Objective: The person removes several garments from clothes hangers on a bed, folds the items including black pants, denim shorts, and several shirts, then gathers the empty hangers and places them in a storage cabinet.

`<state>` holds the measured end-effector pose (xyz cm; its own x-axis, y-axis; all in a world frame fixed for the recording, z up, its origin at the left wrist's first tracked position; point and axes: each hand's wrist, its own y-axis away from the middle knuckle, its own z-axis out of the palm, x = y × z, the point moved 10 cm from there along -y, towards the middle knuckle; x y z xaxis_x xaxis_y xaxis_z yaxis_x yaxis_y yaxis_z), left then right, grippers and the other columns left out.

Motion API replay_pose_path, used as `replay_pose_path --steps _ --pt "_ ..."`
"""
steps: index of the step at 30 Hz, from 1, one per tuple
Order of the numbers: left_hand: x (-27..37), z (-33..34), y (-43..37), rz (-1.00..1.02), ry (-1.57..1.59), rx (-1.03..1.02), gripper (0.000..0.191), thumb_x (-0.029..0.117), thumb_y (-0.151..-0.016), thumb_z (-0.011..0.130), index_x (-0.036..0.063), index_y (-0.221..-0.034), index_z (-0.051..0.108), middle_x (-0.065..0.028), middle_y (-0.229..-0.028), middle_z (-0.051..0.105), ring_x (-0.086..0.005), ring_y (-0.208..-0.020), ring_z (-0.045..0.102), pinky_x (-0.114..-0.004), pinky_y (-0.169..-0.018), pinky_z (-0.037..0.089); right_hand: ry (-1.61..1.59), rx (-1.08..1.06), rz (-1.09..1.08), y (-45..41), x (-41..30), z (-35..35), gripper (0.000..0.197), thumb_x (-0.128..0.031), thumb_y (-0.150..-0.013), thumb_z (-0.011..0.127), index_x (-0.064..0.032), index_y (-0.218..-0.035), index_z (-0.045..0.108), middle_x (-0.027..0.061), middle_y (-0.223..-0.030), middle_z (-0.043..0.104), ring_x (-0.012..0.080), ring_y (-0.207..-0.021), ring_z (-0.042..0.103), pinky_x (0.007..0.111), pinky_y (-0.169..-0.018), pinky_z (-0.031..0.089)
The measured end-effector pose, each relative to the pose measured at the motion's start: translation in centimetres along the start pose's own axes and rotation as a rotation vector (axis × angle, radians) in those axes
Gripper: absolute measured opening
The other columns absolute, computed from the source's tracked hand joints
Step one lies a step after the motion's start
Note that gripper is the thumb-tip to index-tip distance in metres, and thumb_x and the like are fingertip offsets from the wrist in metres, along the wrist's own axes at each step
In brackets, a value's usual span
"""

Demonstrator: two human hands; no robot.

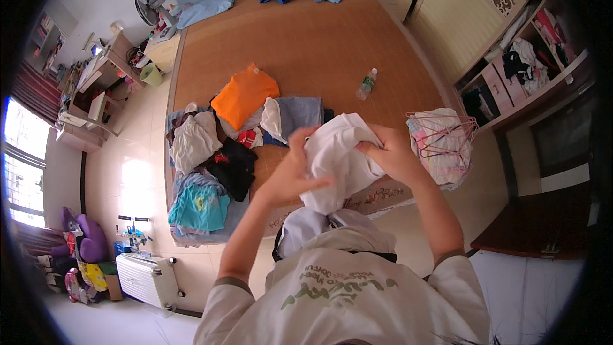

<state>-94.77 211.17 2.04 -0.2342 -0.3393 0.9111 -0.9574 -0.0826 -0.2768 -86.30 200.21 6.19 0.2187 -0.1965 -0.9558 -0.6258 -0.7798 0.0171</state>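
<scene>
A bunched white garment (342, 158) is held up in front of me, over the near edge of the bed. My right hand (390, 153) pinches its right side, thumb in front and the other fingers partly hidden behind the cloth. At the garment's left side is my left hand (289, 170), blurred, its thumb spread wide from the fingers. Whether those fingers grip the cloth is unclear. Just beyond lie folded blue-grey clothes (299, 115) with a white piece (272, 119) on their left end.
Left on the bed are an orange garment (244, 96), white clothing (195, 141), black clothing (233, 167) and a turquoise garment (203, 207). A plastic bottle (367, 85) lies farther back. Pink wire hangers (445, 134) rest on a cloth pile at right. A silver suitcase (143, 279) stands at lower left.
</scene>
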Motion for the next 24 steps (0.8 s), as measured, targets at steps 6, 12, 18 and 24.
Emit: replay_pose_path --steps 6,12,18,24 --pt "0.5 1.4 1.0 0.311 0.020 0.322 0.096 0.034 -0.055 0.081 0.0057 -0.124 0.020 -0.0280 -0.132 0.022 -0.0373 -0.121 0.030 -0.045 -0.095 0.031 0.285 0.121 -0.002 -0.5 -5.0 -2.9 0.019 -0.007 -0.077 0.049 0.0048 -0.090 0.058 0.0162 -0.078 0.062 0.0217 -0.071 0.060 0.031 -0.064 0.043" --pt "-1.1 4.1 -2.2 0.028 0.108 0.425 0.047 0.026 -0.061 0.070 0.0037 -0.098 0.050 -0.0134 -0.090 0.047 -0.0306 -0.089 0.046 -0.045 -0.089 0.030 0.466 -0.036 0.120 1.6 -6.1 -5.1 0.022 -0.011 -0.071 0.056 0.0060 -0.084 0.058 0.0190 -0.068 0.059 0.0181 -0.068 0.060 0.030 -0.060 0.043" --pt "-3.7 6.7 -1.5 0.152 -0.030 0.127 0.014 0.016 -0.061 0.058 0.0041 -0.068 0.059 -0.0054 -0.079 0.048 -0.0239 -0.080 0.044 -0.034 -0.079 0.032 0.477 -0.109 0.164 6.9 -6.7 -8.5 0.032 -0.010 -0.064 0.064 0.0040 -0.092 0.060 0.0167 -0.080 0.063 0.0155 -0.078 0.060 0.031 -0.068 0.045" --pt "-13.1 8.7 -3.5 -0.515 0.240 -0.118 0.023 0.016 -0.072 0.055 0.0008 -0.088 0.062 -0.0054 -0.072 0.059 -0.0164 -0.069 0.054 -0.033 -0.063 0.044 0.388 0.040 0.376 1.6 2.5 -17.9 0.023 -0.005 -0.071 0.059 0.0007 -0.092 0.063 0.0034 -0.080 0.063 0.0115 -0.070 0.057 0.027 -0.064 0.046"
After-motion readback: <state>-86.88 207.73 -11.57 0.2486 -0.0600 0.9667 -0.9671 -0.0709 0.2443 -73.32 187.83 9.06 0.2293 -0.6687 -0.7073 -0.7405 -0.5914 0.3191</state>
